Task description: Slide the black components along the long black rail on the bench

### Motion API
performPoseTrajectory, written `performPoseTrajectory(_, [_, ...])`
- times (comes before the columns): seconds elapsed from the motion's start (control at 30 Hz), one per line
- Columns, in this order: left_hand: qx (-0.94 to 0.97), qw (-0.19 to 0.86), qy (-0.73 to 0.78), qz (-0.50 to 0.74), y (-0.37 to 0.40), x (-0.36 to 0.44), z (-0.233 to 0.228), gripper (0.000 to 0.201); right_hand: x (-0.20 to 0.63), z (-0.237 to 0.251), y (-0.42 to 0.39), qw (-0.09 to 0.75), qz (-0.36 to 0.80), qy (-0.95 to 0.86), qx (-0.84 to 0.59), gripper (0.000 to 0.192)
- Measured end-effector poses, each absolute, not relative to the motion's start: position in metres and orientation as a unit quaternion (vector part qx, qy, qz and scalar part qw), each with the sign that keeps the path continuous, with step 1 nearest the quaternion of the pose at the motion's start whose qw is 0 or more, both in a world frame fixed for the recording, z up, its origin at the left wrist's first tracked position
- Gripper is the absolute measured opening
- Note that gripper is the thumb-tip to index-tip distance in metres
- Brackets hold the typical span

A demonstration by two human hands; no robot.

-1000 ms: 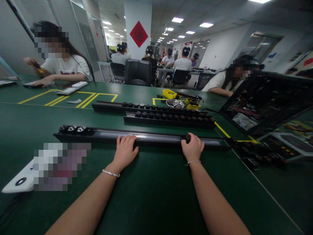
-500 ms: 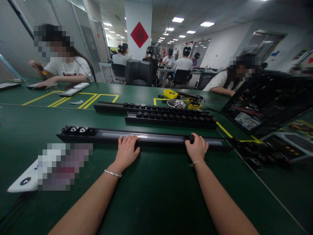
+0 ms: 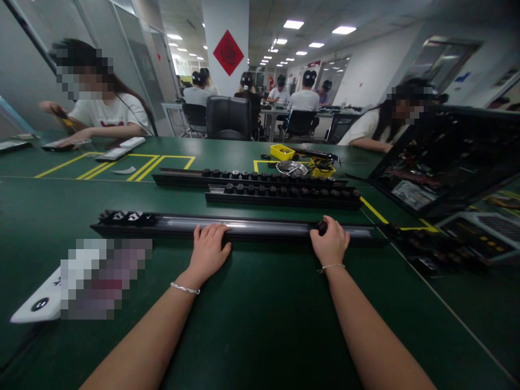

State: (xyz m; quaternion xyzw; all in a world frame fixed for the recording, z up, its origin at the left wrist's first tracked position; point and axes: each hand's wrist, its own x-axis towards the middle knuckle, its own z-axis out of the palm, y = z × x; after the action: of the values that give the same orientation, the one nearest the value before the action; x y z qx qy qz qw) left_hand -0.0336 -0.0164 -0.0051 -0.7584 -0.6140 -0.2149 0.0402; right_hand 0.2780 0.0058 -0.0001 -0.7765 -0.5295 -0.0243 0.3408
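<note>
A long black rail (image 3: 268, 230) with a shiny bare metal inner face lies across the green table before me. My left hand (image 3: 208, 252) grips its near edge left of the middle, fingers over the top and thumb out at the front. Toward the rail's right end, my right hand (image 3: 330, 242) is closed round a small round black socket module (image 3: 322, 227), mostly covered by the fingers and set at the channel. Several socket modules (image 3: 127, 215) with black and white faces sit in the rail's left end.
Behind lie two more black rails (image 3: 182, 179) (image 3: 284, 201) filled with round modules. A metal bowl (image 3: 291, 168) and yellow bins (image 3: 281, 151) stand beyond. To the right are an open black case (image 3: 447, 162) and loose black parts (image 3: 439, 252). A white power bank (image 3: 38, 303) lies left; co-workers sit opposite.
My right hand, with the socket module, has moved slightly to the right along the rail. My left hand stays on the rail. The whole view has shifted a little.
</note>
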Motion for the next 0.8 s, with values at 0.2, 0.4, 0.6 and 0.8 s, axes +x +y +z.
performPoseTrajectory(0.2, [-0.759, 0.033, -0.613, -0.217, -0.0168, -0.0341, -0.0041, 0.035, 0.2770, 0.0032, 0.0044, 0.322, -0.011, -0.526, -0.787, 0.051])
performPoseTrajectory(0.4, [-0.758, 0.024, -0.615, -0.216, -0.0168, -0.0337, -0.0031, 0.036, 0.2781, 0.0049, 0.0033, 0.315, -0.006, -0.530, -0.787, 0.050])
performPoseTrajectory(0.6, [-0.759, 0.027, -0.612, -0.221, -0.0173, -0.0336, -0.0027, 0.036, 0.2822, 0.0049, 0.0029, 0.299, -0.008, -0.532, -0.793, 0.051])
performPoseTrajectory(0.8, [-0.757, 0.029, -0.615, -0.219, -0.0168, -0.0337, -0.0034, 0.037, 0.2831, 0.0045, 0.0042, 0.305, -0.011, -0.528, -0.792, 0.051])
